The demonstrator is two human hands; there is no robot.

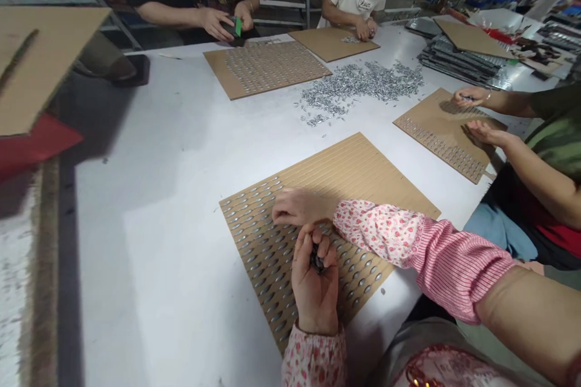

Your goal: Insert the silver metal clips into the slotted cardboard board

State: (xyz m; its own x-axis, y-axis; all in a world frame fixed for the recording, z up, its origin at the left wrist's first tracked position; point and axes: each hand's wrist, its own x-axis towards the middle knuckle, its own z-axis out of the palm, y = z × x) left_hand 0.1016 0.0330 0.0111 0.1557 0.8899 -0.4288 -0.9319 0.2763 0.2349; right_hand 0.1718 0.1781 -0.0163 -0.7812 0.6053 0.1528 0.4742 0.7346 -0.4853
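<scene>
A brown board [363, 175] lies at an angle on the white table before me. Rows of small silver, leaf-shaped metal pieces [254, 233] cover its left and near parts, while its far right part shows bare lined grooves. My left hand [315, 293], palm up above the near part of the board, curls its fingers round a clump of small dark metal pieces [318, 260]. Just beyond it, my right hand [297, 205] is closed and turned down over the rows. Its fingertips are hidden, so what they pinch cannot be seen.
A loose pile of silver pieces [358, 87] lies beyond my board. Co-workers' hands are at three other boards: one at far left [276, 66], one at the back [313, 42], one at right [436, 118]. Stacked panels [463, 63] stand at back right.
</scene>
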